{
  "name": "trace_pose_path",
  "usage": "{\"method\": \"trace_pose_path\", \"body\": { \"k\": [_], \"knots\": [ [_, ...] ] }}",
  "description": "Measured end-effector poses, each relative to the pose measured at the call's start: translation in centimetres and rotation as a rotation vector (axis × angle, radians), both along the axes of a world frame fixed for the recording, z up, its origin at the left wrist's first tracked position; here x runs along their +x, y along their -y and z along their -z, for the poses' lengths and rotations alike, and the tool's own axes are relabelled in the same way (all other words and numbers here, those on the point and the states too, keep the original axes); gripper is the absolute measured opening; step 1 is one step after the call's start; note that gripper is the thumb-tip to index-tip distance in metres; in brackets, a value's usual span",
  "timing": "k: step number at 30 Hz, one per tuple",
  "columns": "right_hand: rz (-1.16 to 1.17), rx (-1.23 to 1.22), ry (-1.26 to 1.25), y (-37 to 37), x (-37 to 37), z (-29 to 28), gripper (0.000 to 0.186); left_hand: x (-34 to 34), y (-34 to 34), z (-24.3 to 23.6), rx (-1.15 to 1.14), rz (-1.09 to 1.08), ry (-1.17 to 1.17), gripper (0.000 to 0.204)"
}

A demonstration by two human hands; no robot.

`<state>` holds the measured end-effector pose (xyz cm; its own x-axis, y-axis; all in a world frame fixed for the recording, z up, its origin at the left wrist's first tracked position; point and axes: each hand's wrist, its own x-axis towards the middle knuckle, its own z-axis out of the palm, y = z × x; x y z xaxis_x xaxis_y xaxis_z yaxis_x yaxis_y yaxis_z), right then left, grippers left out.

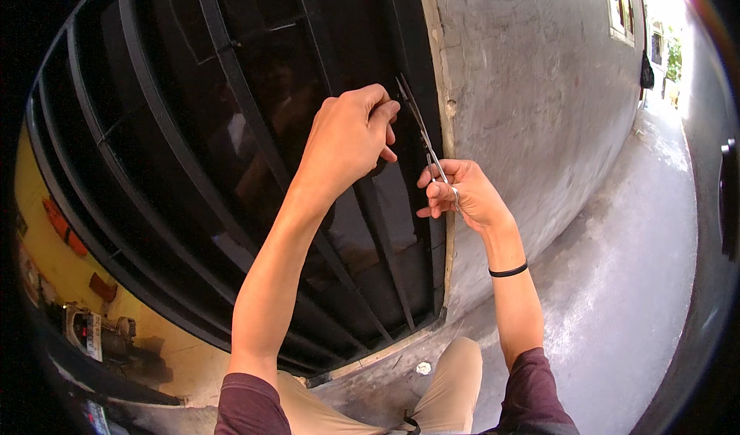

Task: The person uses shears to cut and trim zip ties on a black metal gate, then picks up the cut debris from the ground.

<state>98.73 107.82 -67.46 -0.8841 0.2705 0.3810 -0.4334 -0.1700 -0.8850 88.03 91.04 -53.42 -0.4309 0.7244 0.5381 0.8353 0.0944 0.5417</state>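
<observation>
My right hand [472, 196] grips a pair of slim metal scissors [422, 131], thumb and fingers at the ring handles. Their long blades point up and lie almost together, beside the dark upright edge of a window frame [420, 57]. To the left of the blades, my left hand [351, 131] is raised in front of the black window bars [223, 46]. Its thumb and forefinger are pinched together and the other fingers curl in. Whatever may be between those fingertips is too small to make out. The blades do not appear to touch the left hand.
A rough grey wall [524, 73] borders the window on the right. Beyond it runs a pale concrete passage [617, 258]. A small white crumpled scrap [423, 368] lies on the ground by my knee. Parked motorbike parts [96, 331] show at the lower left.
</observation>
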Motion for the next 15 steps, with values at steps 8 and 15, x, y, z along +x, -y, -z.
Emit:
{"method": "trace_pose_path", "body": {
  "k": [8, 15],
  "knots": [
    [0.046, -0.030, 0.023, 1.3, -0.1, -1.8, 0.031, -0.2, 0.2, -0.1, -0.034, 0.001, -0.015, 0.026],
    [0.038, 0.027, 0.040, 0.5, -0.5, -1.3, 0.027, -0.2, 0.2, 0.0, -0.007, 0.007, 0.005, 0.027]
  ]
}}
